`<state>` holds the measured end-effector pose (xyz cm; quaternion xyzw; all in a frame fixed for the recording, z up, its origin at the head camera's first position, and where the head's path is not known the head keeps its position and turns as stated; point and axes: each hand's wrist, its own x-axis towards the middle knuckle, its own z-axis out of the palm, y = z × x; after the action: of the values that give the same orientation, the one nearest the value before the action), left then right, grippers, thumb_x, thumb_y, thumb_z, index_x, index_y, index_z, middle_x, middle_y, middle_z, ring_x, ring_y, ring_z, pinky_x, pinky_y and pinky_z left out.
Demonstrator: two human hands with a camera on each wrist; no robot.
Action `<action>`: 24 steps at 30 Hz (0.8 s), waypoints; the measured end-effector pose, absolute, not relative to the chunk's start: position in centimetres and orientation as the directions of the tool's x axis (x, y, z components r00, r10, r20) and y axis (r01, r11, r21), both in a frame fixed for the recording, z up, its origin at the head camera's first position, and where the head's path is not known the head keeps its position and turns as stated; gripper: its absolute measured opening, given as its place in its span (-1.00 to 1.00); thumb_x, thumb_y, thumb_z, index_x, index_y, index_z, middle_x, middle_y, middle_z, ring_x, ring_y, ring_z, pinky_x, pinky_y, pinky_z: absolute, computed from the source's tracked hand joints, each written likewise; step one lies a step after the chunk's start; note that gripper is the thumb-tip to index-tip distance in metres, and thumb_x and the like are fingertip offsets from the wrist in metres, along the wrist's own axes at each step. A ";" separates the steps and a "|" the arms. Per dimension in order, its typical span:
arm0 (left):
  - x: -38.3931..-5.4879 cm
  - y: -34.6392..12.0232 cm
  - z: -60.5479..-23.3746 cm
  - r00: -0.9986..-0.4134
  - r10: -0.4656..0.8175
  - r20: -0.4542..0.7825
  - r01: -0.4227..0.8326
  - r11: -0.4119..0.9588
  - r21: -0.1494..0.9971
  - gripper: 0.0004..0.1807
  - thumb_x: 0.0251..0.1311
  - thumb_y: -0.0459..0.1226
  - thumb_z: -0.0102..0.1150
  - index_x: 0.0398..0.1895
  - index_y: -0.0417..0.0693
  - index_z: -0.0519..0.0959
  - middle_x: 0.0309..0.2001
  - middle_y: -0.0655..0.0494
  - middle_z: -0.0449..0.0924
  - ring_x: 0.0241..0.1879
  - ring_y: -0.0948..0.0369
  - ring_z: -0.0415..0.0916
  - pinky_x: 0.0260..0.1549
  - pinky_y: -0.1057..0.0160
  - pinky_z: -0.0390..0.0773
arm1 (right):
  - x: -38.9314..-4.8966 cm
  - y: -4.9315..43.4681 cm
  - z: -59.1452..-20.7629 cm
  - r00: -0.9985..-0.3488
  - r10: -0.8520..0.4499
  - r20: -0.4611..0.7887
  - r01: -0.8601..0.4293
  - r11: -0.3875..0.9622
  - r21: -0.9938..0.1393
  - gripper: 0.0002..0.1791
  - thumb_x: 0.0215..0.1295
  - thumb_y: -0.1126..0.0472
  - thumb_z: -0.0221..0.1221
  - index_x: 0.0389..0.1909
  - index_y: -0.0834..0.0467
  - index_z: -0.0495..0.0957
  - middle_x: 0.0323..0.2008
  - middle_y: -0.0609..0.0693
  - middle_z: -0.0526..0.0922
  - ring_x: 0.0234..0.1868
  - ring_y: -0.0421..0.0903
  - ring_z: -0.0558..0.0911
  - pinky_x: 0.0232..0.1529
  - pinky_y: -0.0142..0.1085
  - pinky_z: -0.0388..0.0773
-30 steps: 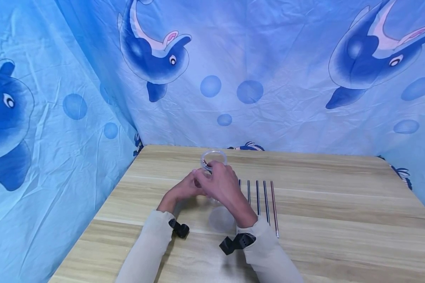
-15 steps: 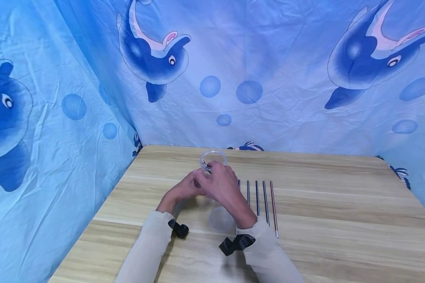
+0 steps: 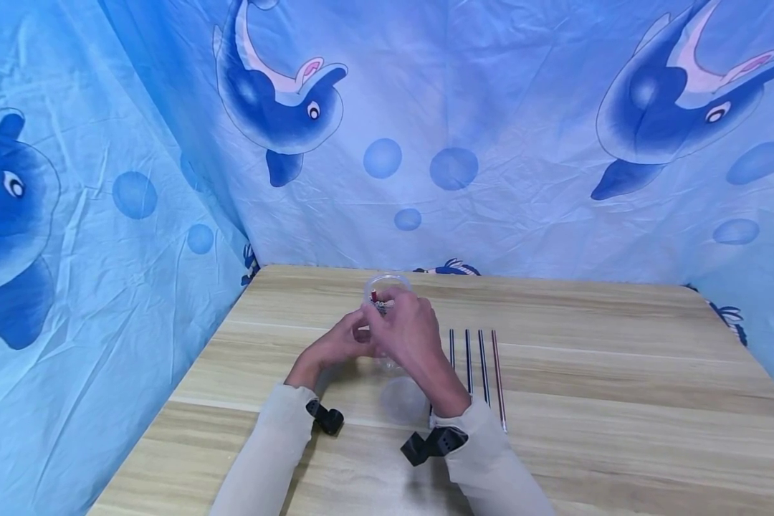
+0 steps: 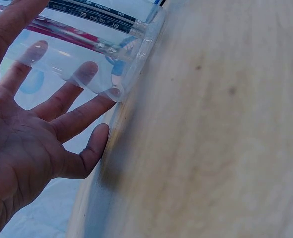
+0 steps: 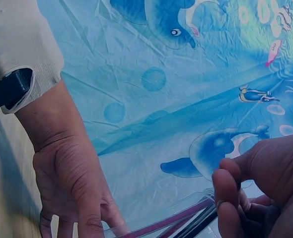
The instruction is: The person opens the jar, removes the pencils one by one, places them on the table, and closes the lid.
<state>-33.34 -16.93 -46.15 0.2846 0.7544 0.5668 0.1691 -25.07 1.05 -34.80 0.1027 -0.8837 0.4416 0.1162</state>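
Observation:
A clear plastic cup [image 3: 388, 277] stands tilted between both hands, with several pencils [image 4: 92, 17] inside. My left hand [image 3: 342, 340] holds the cup from the left; the left wrist view shows its fingers spread along the clear wall. Over the cup's mouth is my right hand [image 3: 409, 326], fingers curled, fingertips right at the pencil ends. A red pencil end [image 3: 374, 295] shows beside those fingertips. In the right wrist view, the right hand [image 5: 265, 188] has thumb and fingers bent close together beside the rim; I cannot tell whether they pinch a pencil.
Several pencils lie side by side right of my right wrist, dark ones [image 3: 469, 358] and a red one [image 3: 499, 380] at the outer end. A translucent round lid [image 3: 403, 400] lies on the wooden table [image 3: 619, 373] between my forearms. Blue dolphin-printed cloth [image 3: 522, 229] hangs behind and at the sides.
My right hand has shifted slightly right and up at the cup's mouth, and a red pencil end now shows more plainly there. My left hand has stayed in place.

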 end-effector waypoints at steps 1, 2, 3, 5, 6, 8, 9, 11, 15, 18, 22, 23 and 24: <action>-33.4 -16.9 -46.1 -0.780 0.622 0.065 0.234 0.195 0.953 -0.10 0.14 -0.41 0.41 0.53 0.14 0.20 0.44 0.02 0.28 0.35 -0.08 0.32 0.27 -0.06 0.39 | -25.1 1.0 -34.8 -0.951 -0.071 0.302 -0.286 0.577 -0.765 -0.65 0.34 0.01 0.23 -0.04 0.17 0.68 -0.66 -0.12 0.62 -0.60 -0.21 0.58 -0.54 -0.26 0.46; -33.4 -16.9 -46.1 -0.779 0.624 0.067 0.236 0.192 0.953 -0.10 0.14 -0.41 0.41 0.52 0.16 0.21 0.44 0.04 0.28 0.35 -0.08 0.32 0.27 -0.07 0.39 | -25.1 1.0 -34.8 -0.949 -0.065 0.309 -0.291 0.562 -0.774 -0.68 0.34 0.03 0.23 -0.06 0.17 0.68 -0.66 -0.13 0.63 -0.62 -0.22 0.58 -0.56 -0.27 0.46; -33.5 -16.9 -46.1 -0.777 0.625 0.068 0.236 0.190 0.953 -0.10 0.14 -0.41 0.41 0.52 0.17 0.22 0.44 0.05 0.28 0.35 -0.07 0.32 0.27 -0.07 0.39 | -25.2 1.0 -34.8 -0.947 -0.059 0.317 -0.296 0.549 -0.782 -0.71 0.34 0.06 0.24 -0.08 0.16 0.68 -0.68 -0.13 0.62 -0.64 -0.23 0.57 -0.59 -0.27 0.45; -33.5 -16.8 -46.1 -0.778 0.625 0.070 0.236 0.186 0.954 -0.13 0.13 -0.42 0.41 0.50 0.18 0.25 0.43 0.09 0.29 0.34 -0.05 0.34 0.26 -0.08 0.39 | -25.2 1.0 -34.8 -0.944 -0.047 0.327 -0.302 0.526 -0.795 -0.77 0.33 0.11 0.24 -0.11 0.16 0.67 -0.72 -0.14 0.60 -0.70 -0.24 0.55 -0.65 -0.28 0.42; -33.5 -16.8 -46.1 -0.779 0.623 0.070 0.233 0.185 0.955 -0.14 0.13 -0.42 0.41 0.48 0.19 0.27 0.41 0.10 0.30 0.33 -0.04 0.35 0.26 -0.08 0.39 | -25.2 1.0 -34.8 -0.942 -0.043 0.332 -0.305 0.516 -0.800 -0.79 0.33 0.13 0.24 -0.13 0.16 0.67 -0.74 -0.14 0.59 -0.73 -0.24 0.54 -0.67 -0.28 0.40; -33.5 -16.7 -46.0 -0.782 0.619 0.070 0.232 0.184 0.955 -0.16 0.12 -0.42 0.42 0.46 0.19 0.30 0.40 0.13 0.32 0.31 -0.02 0.37 0.26 -0.07 0.39 | -25.3 1.0 -34.9 -0.940 -0.037 0.338 -0.310 0.502 -0.807 -0.81 0.32 0.16 0.24 -0.14 0.17 0.66 -0.76 -0.16 0.57 -0.76 -0.25 0.53 -0.71 -0.30 0.37; -33.5 -16.7 -46.0 -0.783 0.617 0.071 0.232 0.185 0.955 -0.17 0.12 -0.42 0.42 0.45 0.19 0.31 0.39 0.13 0.33 0.30 -0.01 0.38 0.26 -0.07 0.39 | -25.3 1.0 -34.9 -0.940 -0.036 0.339 -0.311 0.495 -0.811 -0.82 0.32 0.18 0.23 -0.15 0.17 0.66 -0.77 -0.17 0.56 -0.77 -0.25 0.52 -0.73 -0.31 0.35; -33.5 -16.7 -45.9 -0.783 0.618 0.074 0.234 0.183 0.955 -0.17 0.11 -0.41 0.43 0.44 0.20 0.32 0.38 0.13 0.34 0.29 -0.01 0.39 0.26 -0.07 0.39 | -25.3 1.1 -34.9 -0.941 -0.032 0.338 -0.312 0.477 -0.822 -0.83 0.31 0.19 0.23 -0.16 0.17 0.65 -0.78 -0.18 0.55 -0.79 -0.25 0.50 -0.76 -0.34 0.29; -33.5 -16.7 -46.0 -0.780 0.622 0.067 0.229 0.184 0.956 -0.16 0.11 -0.36 0.45 0.45 0.27 0.31 0.38 0.15 0.33 0.29 -0.01 0.40 0.23 -0.07 0.41 | -25.4 1.1 -34.9 -0.939 -0.017 0.342 -0.315 0.438 -0.842 -0.86 0.27 0.22 0.23 -0.20 0.16 0.65 -0.81 -0.17 0.52 -0.82 -0.23 0.44 -0.79 -0.38 0.17; -33.5 -16.8 -46.0 -0.781 0.622 0.061 0.228 0.193 0.954 -0.16 0.12 -0.32 0.46 0.45 0.32 0.30 0.39 0.17 0.31 0.29 -0.03 0.39 0.21 -0.07 0.44 | -25.4 1.1 -34.9 -0.936 -0.010 0.353 -0.323 0.424 -0.846 -0.86 0.25 0.23 0.23 -0.21 0.15 0.65 -0.83 -0.17 0.50 -0.82 -0.21 0.39 -0.78 -0.39 0.12; -33.5 -16.8 -46.0 -0.785 0.617 0.058 0.234 0.209 0.949 -0.14 0.11 -0.31 0.46 0.47 0.31 0.28 0.41 0.16 0.29 0.32 -0.05 0.36 0.21 -0.06 0.44 | -25.3 1.2 -34.7 -0.928 0.000 0.372 -0.338 0.415 -0.844 -0.87 0.26 0.20 0.22 -0.21 0.12 0.66 -0.83 -0.17 0.46 -0.80 -0.19 0.38 -0.76 -0.36 0.12; -33.5 -16.8 -46.0 -0.788 0.614 0.052 0.229 0.214 0.950 -0.13 0.11 -0.31 0.47 0.47 0.31 0.27 0.42 0.16 0.29 0.33 -0.05 0.35 0.22 -0.06 0.44 | -25.3 1.3 -34.7 -0.925 0.005 0.379 -0.344 0.408 -0.845 -0.87 0.27 0.20 0.22 -0.21 0.12 0.66 -0.83 -0.15 0.45 -0.79 -0.18 0.39 -0.75 -0.36 0.12; -33.5 -16.8 -45.9 -0.789 0.612 0.048 0.225 0.215 0.950 -0.12 0.11 -0.31 0.47 0.48 0.31 0.26 0.43 0.14 0.28 0.33 -0.06 0.35 0.23 -0.06 0.43 | -25.3 1.3 -34.6 -0.922 0.012 0.387 -0.351 0.399 -0.847 -0.86 0.27 0.19 0.22 -0.21 0.12 0.66 -0.82 -0.15 0.46 -0.78 -0.17 0.40 -0.75 -0.35 0.14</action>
<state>-33.47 -16.77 -45.95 0.2752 0.7604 0.5626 0.1719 -25.29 1.31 -34.59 0.1034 -0.8193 0.5382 0.1684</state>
